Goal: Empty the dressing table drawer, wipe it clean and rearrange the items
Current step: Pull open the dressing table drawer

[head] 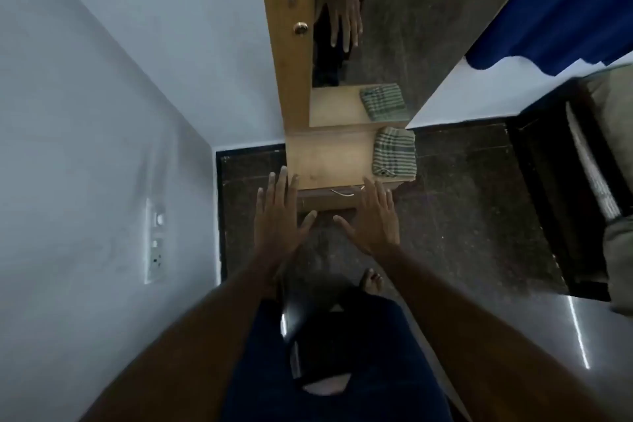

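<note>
1. The left hand is stretched out flat with its fingers straight and spread; it holds nothing. Its fingertips reach the front left corner of the tabletop, and the thumb points toward the drawer.
2. The right hand is likewise flat and spread, holding nothing. Its fingers lie over the right end of the drawer front, just below the tabletop's front edge; whether they touch the wood cannot be told.
3. The drawer sits under the front edge of the tabletop, between the two hands. It looks shut or nearly so; its inside is not visible. A thin pale handle shows on its upper front.
4. A folded striped cloth lies at the right edge of the tabletop, reaching from near the back to near the front right corner, well apart from the left hand and near the right one.
5. A mirror stands along the back edge of the tabletop and shows the cloth and a hand reflected.
6. Left of the mirror is a wooden panel with a round knob and a long metal bar.
7. A wall switchboard is mounted on the wall to the left.
8. A bare foot stands on the dark floor below the hands.
</note>
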### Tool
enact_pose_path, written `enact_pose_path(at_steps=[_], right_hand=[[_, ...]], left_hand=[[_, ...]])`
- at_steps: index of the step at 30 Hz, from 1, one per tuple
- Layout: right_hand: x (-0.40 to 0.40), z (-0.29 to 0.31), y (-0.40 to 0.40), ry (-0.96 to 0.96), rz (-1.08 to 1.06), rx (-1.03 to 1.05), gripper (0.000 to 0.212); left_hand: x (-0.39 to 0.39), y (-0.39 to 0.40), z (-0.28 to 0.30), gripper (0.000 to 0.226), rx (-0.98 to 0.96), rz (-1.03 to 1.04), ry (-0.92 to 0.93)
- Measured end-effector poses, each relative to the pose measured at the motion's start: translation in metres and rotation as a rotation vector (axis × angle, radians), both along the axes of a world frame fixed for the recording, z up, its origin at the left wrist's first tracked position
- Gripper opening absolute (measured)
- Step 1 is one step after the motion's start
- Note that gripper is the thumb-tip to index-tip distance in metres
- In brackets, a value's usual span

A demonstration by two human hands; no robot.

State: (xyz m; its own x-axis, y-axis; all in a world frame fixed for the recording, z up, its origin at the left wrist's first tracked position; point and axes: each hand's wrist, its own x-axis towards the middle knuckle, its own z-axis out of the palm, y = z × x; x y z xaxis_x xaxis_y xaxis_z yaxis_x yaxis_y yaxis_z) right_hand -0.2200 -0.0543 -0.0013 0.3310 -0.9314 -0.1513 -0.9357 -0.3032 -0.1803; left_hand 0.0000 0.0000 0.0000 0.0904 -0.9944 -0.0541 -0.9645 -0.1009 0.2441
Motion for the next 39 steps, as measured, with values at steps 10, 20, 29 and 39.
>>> enact_pose_path(at_steps=[10, 20, 29, 39], right_hand=[[-0.017, -0.182, -0.037, 0.041, 0.158, 0.03, 0.061], [-0.006, -0.31, -0.038, -0.319, 0.041, -0.416, 0.054], [-0.024, -0.342, -0.001, -0.455, 0.094, -0.59, 0.063], [-0.06, -0.3, 0.041, -0.326, 0.197, -0.353, 0.072]], left_hand=[[-0.031, -0.016, -0.195, 0.097, 0.042, 0.383, 0.421], [-0.045, -0.042, -0.301, 0.09, -0.437, 0.412, 0.698], [-0.063, 0.001, -0.321, 0.097, -0.517, 0.369, 0.632], [-0.057, 0.042, -0.275, 0.081, -0.381, 0.36, 0.789]])
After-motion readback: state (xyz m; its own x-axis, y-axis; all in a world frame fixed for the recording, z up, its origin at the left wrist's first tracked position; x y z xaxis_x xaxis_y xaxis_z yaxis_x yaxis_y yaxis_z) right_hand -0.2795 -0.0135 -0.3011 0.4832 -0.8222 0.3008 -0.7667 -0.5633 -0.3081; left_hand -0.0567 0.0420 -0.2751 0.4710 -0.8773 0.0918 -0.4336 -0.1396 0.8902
